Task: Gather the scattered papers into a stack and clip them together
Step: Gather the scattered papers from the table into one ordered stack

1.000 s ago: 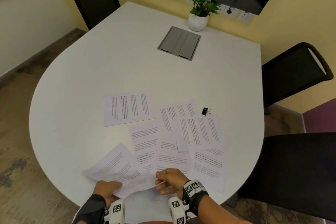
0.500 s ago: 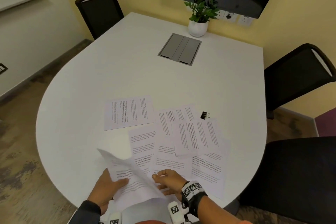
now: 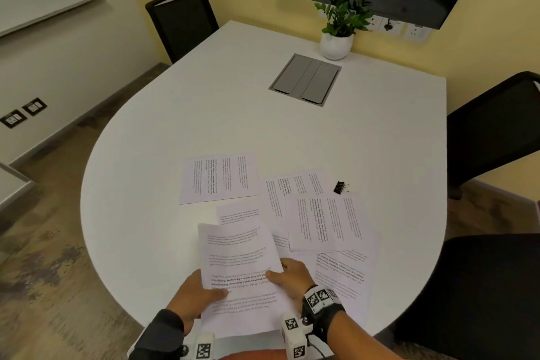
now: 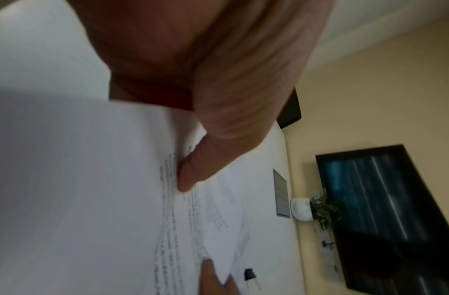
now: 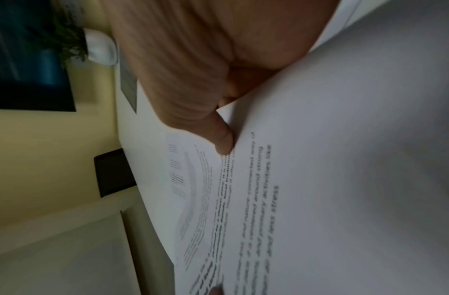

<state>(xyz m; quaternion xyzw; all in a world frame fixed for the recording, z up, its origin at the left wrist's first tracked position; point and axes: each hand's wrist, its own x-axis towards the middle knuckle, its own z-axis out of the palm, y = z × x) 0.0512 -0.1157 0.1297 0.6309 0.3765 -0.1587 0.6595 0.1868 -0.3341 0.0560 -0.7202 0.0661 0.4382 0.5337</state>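
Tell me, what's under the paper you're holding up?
Under the held paper another sheet sticks out at its far edge, lying on the table. Both hands grip its sides. Anything else beneath is covered.

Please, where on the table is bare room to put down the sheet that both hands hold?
Bare table lies left of the far sheet up to the rounded edge, and between that sheet and the grey hatch. Crowded: the overlapping sheets right of the held sheet, beside the black clip.
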